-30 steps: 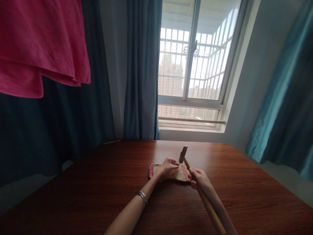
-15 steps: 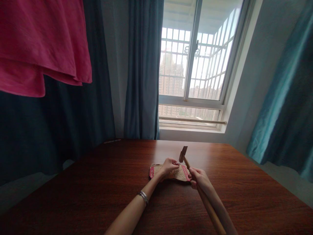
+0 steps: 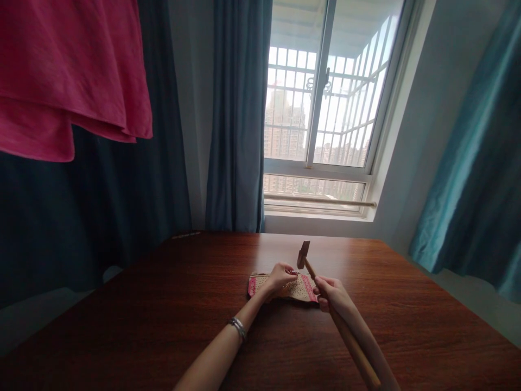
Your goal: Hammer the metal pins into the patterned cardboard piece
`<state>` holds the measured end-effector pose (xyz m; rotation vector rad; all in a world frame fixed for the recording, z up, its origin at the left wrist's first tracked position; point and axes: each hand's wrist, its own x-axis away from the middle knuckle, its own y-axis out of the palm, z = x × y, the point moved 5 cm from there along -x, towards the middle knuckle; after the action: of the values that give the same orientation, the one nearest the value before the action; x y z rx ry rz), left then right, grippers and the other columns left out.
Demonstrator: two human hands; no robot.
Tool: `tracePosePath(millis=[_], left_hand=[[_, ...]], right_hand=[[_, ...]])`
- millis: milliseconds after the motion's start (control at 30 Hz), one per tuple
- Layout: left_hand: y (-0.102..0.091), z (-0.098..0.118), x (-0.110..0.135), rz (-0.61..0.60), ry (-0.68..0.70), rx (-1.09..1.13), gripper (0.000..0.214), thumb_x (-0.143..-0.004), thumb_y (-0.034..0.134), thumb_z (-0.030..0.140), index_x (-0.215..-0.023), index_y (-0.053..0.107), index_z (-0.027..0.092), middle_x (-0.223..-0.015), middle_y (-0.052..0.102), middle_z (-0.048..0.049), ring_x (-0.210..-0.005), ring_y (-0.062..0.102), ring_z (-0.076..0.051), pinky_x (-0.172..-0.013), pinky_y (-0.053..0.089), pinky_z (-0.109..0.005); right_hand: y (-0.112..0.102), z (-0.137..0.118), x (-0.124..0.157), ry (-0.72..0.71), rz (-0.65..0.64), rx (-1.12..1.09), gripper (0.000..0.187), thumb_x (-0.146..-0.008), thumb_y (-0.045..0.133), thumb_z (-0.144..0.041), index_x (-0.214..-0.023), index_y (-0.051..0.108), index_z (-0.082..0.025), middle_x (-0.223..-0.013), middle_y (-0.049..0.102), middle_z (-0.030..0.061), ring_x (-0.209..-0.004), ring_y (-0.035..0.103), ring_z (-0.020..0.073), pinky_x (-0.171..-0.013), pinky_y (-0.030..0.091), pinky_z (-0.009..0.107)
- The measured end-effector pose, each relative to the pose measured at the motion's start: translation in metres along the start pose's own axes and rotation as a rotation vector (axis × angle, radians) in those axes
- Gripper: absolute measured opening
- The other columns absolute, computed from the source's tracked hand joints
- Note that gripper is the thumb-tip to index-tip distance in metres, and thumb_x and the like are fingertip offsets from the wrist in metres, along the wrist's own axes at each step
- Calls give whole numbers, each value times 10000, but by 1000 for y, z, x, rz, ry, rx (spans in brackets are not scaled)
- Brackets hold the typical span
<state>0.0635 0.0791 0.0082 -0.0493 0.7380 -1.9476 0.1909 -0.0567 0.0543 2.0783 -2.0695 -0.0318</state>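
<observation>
In my right hand (image 3: pixel 332 293) is a hammer (image 3: pixel 303 256), gripped by its long wooden handle. Its head is raised in front of my fingers, up and to the right of the left fingertips. My left hand (image 3: pixel 281 276) rests over a patterned cloth (image 3: pixel 304 288), beige with dark dots and pink bands at its ends. Thumb and fingers of that hand are pinched together around something small that I cannot make out. The cloth lies on the table, partly covered by my left hand and wrist.
The brown wooden table (image 3: pixel 195 304) reaches to the wall below a barred window (image 3: pixel 317 108). Blue curtains (image 3: pixel 238 119) hang on both sides. A pink cloth (image 3: pixel 73 76) hangs at the upper left. A thin light strip (image 3: pixel 186 235) lies at the table's far left edge.
The hammer head has shifted very slightly up and left, and its handle end slightly right. My left hand has stayed at the same spot over the cloth.
</observation>
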Motion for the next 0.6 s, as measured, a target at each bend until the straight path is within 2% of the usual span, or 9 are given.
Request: tracePosePath(millis=[233,367,600], left_hand=[[2,-1,0,-17,-37,-3,260,-619,624,312,-715,713,88,-607,608,-14,-615,510,-141,-555,342,-209],[2,-2,-1,-19,-36,-17,283,-619,625,346,-685,708,83,-583,597,-12,-593,499,-136,-540,330,-210],[3,-6,-1,-25,-9,2,257,-625,598,317,-677,695,85,-585,579,-3,-583,481,-123,-529,311,-200]], right_hand=[[0,2,0,-1,1,56,450,-582,654,-581,-623,463,-176,-500,465,-70,-314,305,14,-316,213,173],[1,-2,0,-39,5,16,438,-585,652,-574,-648,475,-178,-511,469,-71,-321,317,16,-325,212,177],[6,-14,-1,-8,-21,68,444,-572,666,-568,-641,471,-176,-512,474,-63,-324,321,20,-312,219,179]])
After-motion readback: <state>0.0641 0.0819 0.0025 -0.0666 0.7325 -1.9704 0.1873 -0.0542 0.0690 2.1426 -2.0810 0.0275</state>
